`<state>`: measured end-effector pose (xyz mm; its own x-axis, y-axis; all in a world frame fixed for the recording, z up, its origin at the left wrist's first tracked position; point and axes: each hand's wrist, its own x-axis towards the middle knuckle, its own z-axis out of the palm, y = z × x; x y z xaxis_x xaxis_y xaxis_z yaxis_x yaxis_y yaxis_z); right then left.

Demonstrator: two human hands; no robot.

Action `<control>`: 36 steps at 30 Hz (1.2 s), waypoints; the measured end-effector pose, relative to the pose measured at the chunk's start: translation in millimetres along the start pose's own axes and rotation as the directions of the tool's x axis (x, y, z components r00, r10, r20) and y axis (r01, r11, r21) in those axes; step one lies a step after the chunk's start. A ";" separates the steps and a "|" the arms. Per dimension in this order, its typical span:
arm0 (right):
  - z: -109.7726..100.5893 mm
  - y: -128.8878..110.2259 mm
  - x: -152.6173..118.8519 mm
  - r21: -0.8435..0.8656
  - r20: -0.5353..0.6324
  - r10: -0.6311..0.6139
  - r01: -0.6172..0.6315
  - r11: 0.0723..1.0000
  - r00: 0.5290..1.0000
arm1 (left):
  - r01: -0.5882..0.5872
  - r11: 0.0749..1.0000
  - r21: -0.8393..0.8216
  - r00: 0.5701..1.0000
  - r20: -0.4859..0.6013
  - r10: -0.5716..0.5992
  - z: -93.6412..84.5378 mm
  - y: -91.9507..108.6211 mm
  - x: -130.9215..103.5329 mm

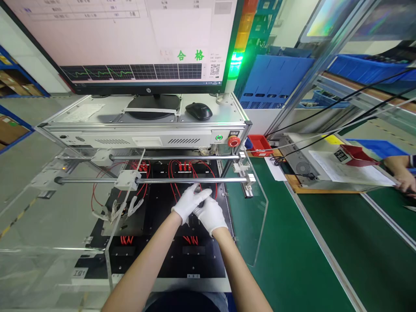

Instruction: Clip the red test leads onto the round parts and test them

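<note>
White gloves cover both of my hands, which meet over the right half of a black fixture plate (162, 260). My left hand (189, 203) reaches in from the left, its fingertips near those of my right hand (211, 214). The gloves hide whatever lies between and under the fingers. Red wires (173, 186) run from terminals at the back of the plate towards my hands. On the plate's left half, white clamps (133, 206) stand around a small part on a metal base. Two metal rods (182, 180) cross beyond my hands.
Clear plastic panels (260, 216) flank the fixture. A monitor (146, 43), a mouse (199, 111) and a red emergency button (233, 141) are beyond. Green mat (286, 242) lies right; another person's hand (403, 175) is at far right.
</note>
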<state>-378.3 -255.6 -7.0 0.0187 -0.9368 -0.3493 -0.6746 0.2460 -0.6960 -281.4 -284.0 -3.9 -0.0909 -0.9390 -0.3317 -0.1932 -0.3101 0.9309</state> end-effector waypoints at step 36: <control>35.9 20.1 17.3 -0.086 -0.132 0.125 -0.137 0.987 0.983 | -0.395 0.777 0.489 0.823 -0.186 0.536 -51.8 -2.2 -73.8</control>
<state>-365.0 -257.9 -49.5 -0.1633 -0.9232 -0.3479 -0.7318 0.3499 -0.5848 -223.6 -221.7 26.5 0.0037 -0.9671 0.2544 -0.5921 0.2029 0.7799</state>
